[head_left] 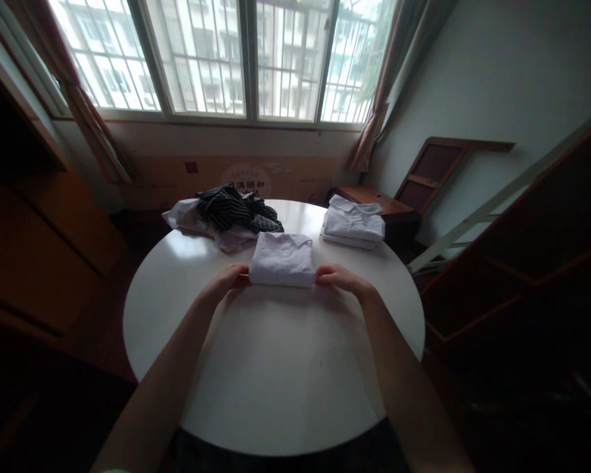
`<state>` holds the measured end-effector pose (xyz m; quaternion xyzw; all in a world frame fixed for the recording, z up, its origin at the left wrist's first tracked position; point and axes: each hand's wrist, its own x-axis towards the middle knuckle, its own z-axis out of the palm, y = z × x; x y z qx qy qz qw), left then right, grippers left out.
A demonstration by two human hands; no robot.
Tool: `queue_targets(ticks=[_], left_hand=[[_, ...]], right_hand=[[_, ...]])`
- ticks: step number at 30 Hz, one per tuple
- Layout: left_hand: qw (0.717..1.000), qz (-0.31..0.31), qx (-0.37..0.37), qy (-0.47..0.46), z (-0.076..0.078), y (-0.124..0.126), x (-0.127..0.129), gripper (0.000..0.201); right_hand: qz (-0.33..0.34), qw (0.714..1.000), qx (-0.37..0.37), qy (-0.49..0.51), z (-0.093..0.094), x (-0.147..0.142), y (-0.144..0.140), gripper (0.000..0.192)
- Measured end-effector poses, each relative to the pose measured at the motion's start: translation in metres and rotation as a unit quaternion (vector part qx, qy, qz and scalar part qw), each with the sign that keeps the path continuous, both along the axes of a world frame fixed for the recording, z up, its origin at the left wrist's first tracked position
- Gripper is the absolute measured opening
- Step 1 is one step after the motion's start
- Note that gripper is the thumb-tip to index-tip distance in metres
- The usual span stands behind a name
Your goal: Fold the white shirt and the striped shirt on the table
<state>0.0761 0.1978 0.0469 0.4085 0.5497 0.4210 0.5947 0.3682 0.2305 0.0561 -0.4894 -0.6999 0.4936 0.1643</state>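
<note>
A folded white shirt [282, 259] lies in the middle of the round white table [276, 374], collar away from me. My left hand [229, 277] pinches its near left corner and my right hand [339, 276] pinches its near right corner. Both forearms stretch across the tabletop toward it. A stack of folded white shirts [353, 225] sits at the table's far right. A crumpled heap of clothes, a dark striped garment [236, 208] on top of pale ones, lies at the far left.
A wide barred window [236, 59] with curtains fills the back wall. A wooden chair or desk [414, 184] stands behind the table on the right. Dark wooden furniture [34, 217] flanks the left side, and a slanted wooden frame [522, 217] the right.
</note>
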Motion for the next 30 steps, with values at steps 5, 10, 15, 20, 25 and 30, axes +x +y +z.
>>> queue_targets(ticks=[5, 10, 15, 20, 25, 30], left_hand=[[0.999, -0.032, 0.017, -0.012, 0.0, -0.003, 0.0, 0.022], [0.998, -0.003, 0.049, 0.042, -0.006, -0.001, 0.004, 0.027], [0.997, 0.015, 0.057, 0.055, -0.007, 0.0, 0.009, 0.025], [0.996, 0.037, 0.054, 0.066, -0.004, 0.001, 0.015, 0.024], [0.995, 0.05, 0.05, 0.077, -0.002, 0.0, 0.019, 0.02], [0.994, 0.059, 0.05, 0.074, -0.003, -0.001, 0.02, 0.021]], right_hand=[[-0.023, 0.996, -0.022, 0.085, 0.005, 0.0, -0.001, 0.026], [-0.01, 0.997, 0.002, 0.072, 0.004, -0.008, -0.004, 0.04], [0.023, 0.996, -0.003, 0.081, 0.001, -0.016, -0.004, 0.041], [0.029, 0.997, -0.005, 0.076, 0.003, -0.014, -0.004, 0.04], [0.04, 0.997, -0.003, 0.065, 0.006, -0.013, -0.006, 0.04], [0.04, 0.994, -0.026, 0.097, 0.006, -0.014, -0.005, 0.041]])
